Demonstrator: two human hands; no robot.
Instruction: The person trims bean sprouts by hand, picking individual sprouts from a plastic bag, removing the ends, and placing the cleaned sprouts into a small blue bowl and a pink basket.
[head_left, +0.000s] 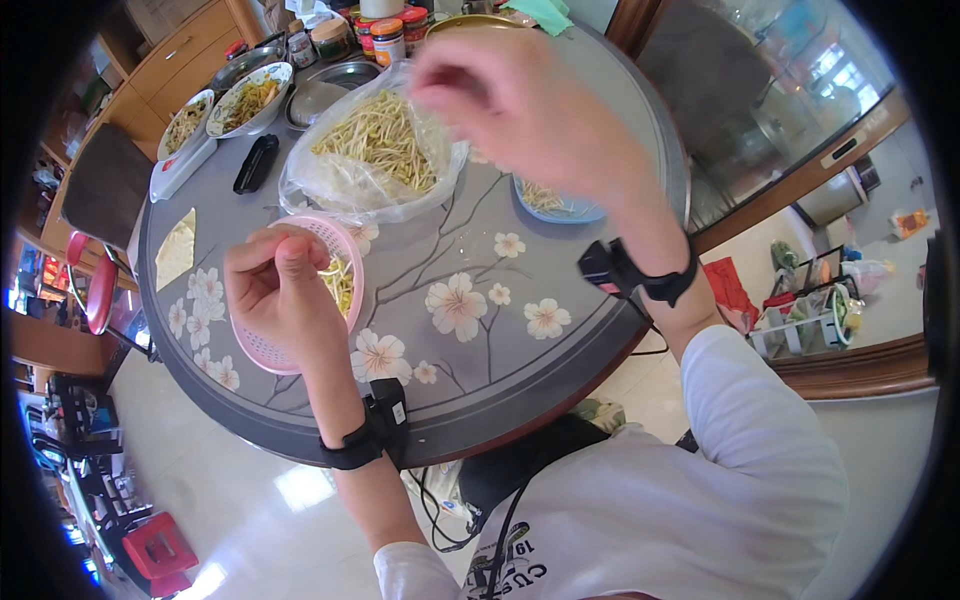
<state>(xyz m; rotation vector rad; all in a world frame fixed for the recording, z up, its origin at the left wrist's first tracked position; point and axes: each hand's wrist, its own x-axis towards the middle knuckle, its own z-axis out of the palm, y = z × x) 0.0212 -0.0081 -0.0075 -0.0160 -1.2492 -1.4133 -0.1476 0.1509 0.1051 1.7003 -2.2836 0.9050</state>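
Observation:
My left hand (277, 289) is over a pink perforated plastic basket (358, 285), its thumb pressed to curled fingers. Whether something thin sits in that pinch cannot be seen. Yellow-headed bean sprouts (341, 281) lie in the basket, partly behind the hand. Raised and blurred by motion, my right hand (525, 105) is curled beyond the basket, and its grip is unclear. Left of it, a transparent plastic bag (300, 184) lies wide open with a heap of bean sprouts (382, 139). A blue plastic tray (559, 216) with pale sprout bits (540, 196) shows below the right wrist.
Beneath everything is a round table with a grey flowered cover (465, 375). Two bowls of food (251, 101) (186, 127), a black case (256, 163) and lidded jars (388, 43) stand towards the far side. A yellowish sheet (176, 247) lies at the left edge.

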